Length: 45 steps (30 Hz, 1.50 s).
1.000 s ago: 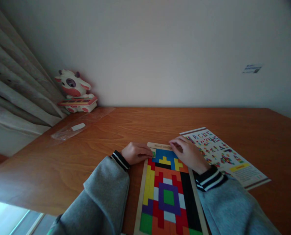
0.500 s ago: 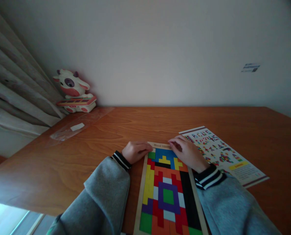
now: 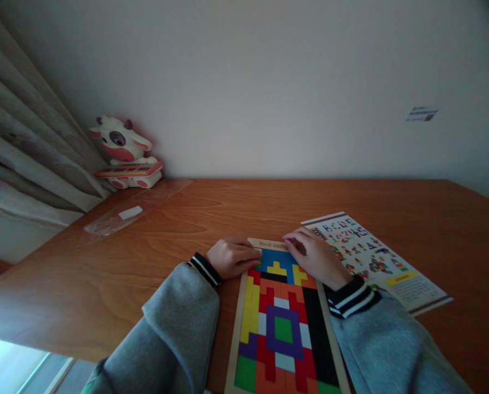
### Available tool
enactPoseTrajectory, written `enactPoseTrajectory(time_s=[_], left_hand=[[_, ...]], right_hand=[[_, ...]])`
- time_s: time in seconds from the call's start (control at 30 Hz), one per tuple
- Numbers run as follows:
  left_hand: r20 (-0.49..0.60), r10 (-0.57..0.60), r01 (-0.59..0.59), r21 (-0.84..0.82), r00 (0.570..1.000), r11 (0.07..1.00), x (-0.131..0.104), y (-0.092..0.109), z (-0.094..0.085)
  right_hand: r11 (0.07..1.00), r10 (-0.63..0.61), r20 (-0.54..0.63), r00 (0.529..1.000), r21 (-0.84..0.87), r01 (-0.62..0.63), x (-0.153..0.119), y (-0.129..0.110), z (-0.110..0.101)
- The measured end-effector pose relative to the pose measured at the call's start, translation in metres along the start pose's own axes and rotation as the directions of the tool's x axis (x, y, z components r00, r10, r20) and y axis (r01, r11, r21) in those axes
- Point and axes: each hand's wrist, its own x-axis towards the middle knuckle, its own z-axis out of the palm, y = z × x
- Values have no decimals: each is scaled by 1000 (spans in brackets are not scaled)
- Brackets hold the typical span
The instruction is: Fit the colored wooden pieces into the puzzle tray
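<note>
A wooden block puzzle in a pale frame (image 3: 230, 355) lies in front of me, filled with coloured flat pieces. My left hand (image 3: 231, 258) rests at its upper left corner, fingers together and bent over the edge. Its fingertips cover most of a green piece there; whether they pinch anything is hidden. At the upper right corner is my right hand (image 3: 320, 257), thumb and forefinger drawn together by the top rim. What may be between those fingertips is too small to make out. Yellow pieces (image 3: 276, 268) and a blue area (image 3: 274, 256) show between the hands.
A printed pattern sheet (image 3: 412, 295) lies right of the puzzle, partly under my right arm. A clear plastic wrapper (image 3: 100, 227) is on the left of the wooden table (image 3: 203, 210). Behind it sits a toy cow with a keyboard (image 3: 129, 156), beside a curtain (image 3: 26, 126).
My left hand has shifted slightly right and down, so its fingers now cover the green corner piece that showed before. My right hand has hardly moved.
</note>
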Motion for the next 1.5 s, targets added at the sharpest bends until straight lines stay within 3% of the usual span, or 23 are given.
enactPoseTrajectory(time_s=[0.47,0.73,0.93,1.2,1.37,1.5], left_hand=[[-15,-148,147,-64,989,987,0,-1,4],[45,-135,139,-100,990,985,0,2,0],[6,-124,124,-103,992,987,1,-1,1],[78,-126,131,-58,989,990,0,-2,5],[43,-137,139,-33,990,990,-2,-1,9],[-29,-182,181,-37,983,983,-8,10,6]], right_hand=[[1000,19,23,1000,10,-19,0,-2,-1],[1000,16,25,1000,-5,-16,0,-2,0],[999,32,25,999,-22,-32,1,-1,0],[1000,27,-25,999,-13,-27,0,4,0],[998,55,-117,992,18,-53,-7,-4,-15],[999,33,-126,992,28,-29,-45,-29,-39]])
